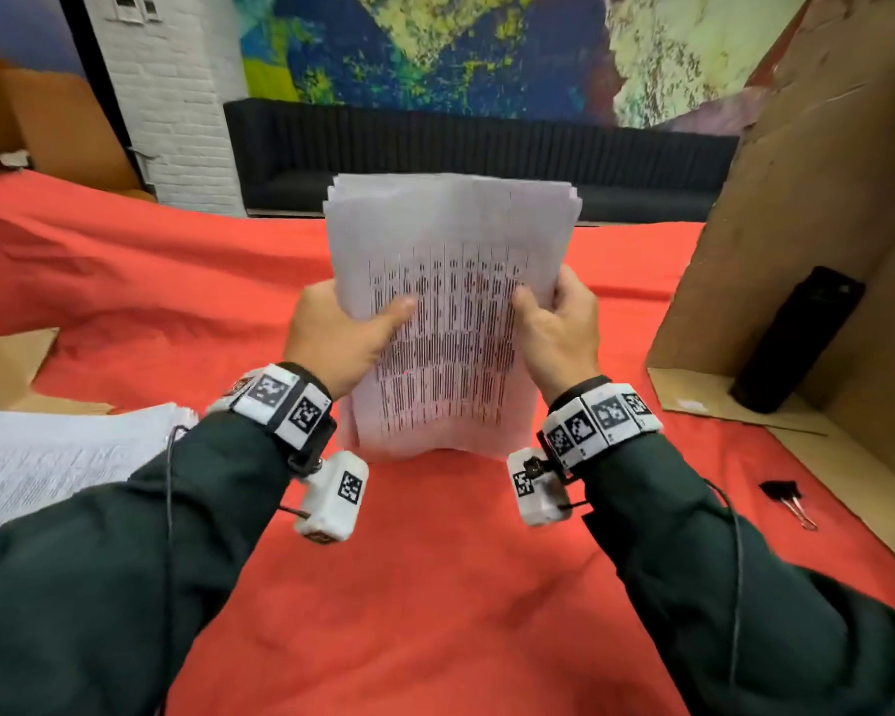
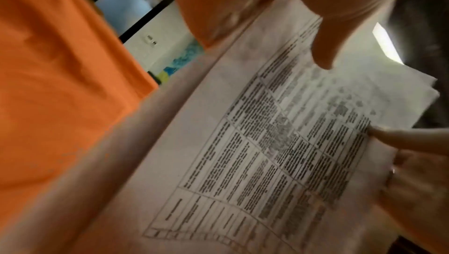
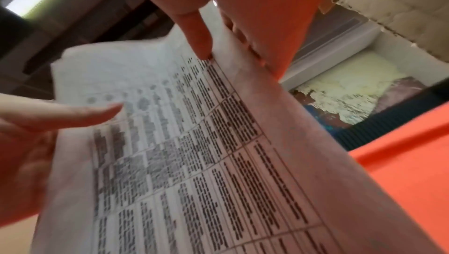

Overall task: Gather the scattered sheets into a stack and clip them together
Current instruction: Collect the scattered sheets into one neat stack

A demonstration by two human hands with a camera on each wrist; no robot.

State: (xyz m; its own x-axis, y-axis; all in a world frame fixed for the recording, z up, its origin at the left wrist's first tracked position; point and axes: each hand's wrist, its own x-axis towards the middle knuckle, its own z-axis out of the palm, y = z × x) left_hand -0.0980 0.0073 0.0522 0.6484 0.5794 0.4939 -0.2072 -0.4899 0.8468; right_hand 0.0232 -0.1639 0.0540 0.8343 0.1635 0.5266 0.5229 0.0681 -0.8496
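A stack of printed white sheets (image 1: 450, 312) stands upright on its lower edge on the red cloth (image 1: 435, 586), top edges slightly uneven. My left hand (image 1: 342, 333) grips the stack's left side, thumb across the printed front. My right hand (image 1: 559, 328) grips the right side the same way. The left wrist view shows the printed table on the sheets (image 2: 279, 152) with my left thumb (image 2: 325, 47) above them. In the right wrist view the sheets (image 3: 194, 152) fill the frame, my right thumb (image 3: 199, 43) pressing near their edge. A black binder clip (image 1: 789, 496) lies on the cloth at right.
Another pile of printed paper (image 1: 47, 457) lies at the left edge. An open cardboard box (image 1: 807, 198) stands at right with a dark bottle (image 1: 796, 338) inside. Cardboard pieces (image 1: 1, 364) lie at far left. A black sofa (image 1: 476, 152) runs behind the table.
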